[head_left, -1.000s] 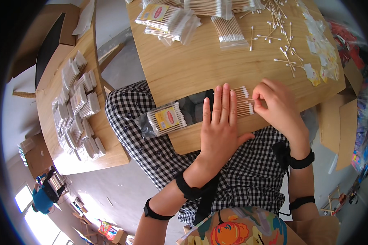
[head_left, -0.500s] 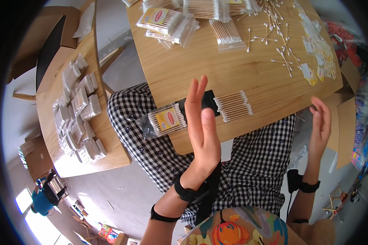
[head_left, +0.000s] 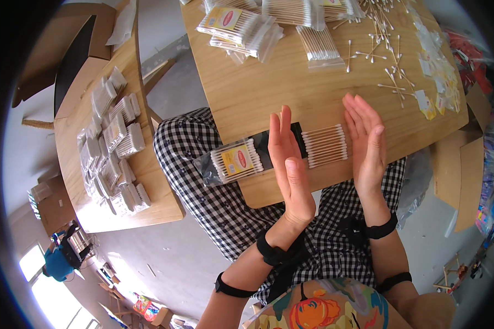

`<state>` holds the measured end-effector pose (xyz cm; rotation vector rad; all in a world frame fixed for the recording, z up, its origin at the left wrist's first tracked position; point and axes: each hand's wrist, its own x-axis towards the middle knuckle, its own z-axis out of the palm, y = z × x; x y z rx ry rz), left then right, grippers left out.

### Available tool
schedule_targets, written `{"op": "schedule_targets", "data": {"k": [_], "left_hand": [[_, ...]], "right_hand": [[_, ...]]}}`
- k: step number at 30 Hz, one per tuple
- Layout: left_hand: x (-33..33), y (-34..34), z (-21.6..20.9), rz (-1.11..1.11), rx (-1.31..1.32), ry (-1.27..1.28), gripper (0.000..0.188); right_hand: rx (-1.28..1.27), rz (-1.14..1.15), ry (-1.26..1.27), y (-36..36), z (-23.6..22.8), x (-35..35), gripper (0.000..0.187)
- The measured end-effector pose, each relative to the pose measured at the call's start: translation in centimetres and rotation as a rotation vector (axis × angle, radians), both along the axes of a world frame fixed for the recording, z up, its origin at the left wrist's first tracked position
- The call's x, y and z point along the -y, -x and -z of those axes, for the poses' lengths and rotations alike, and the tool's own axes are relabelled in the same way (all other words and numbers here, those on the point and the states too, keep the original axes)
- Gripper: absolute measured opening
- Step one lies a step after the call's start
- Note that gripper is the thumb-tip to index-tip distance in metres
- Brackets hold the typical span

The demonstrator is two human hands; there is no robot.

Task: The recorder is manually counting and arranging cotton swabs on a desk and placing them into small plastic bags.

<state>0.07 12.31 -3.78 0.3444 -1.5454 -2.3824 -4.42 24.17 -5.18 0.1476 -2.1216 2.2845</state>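
Wooden table (head_left: pixel 269 88), neat row of cotton swabs (head_left: pixel 325 145), left hand (head_left: pixel 288 164) and right hand (head_left: pixel 366 143) flat, fingers together, empty

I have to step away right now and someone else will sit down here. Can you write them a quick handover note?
Left hand: open, edge-on, holding nothing, left of the loose row of cotton swabs.
Right hand: open, empty, right of that row.
The swabs lie side by side, partly on a black strip at the near edge of the wooden table.
Done: one filled packet on the strip; more stacked at the far edge.
Left: this row is unbagged; scattered swabs lie far right.
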Motion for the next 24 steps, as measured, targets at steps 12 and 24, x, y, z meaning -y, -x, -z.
{"op": "schedule_targets", "data": {"k": [12,24], "left_hand": [[0.2,-1.0,0.3,-0.263,0.003,0.010,0.055],[1.9,-3.6,-1.1,0.345,-0.005,0.673,0.026]], "right_hand": [[-0.224,0.042,-0.659,1.0,-0.7,1.4,0.051],[-0.457,-0.073,-1.185,2.5,1.4,3.3,0.054]]}}
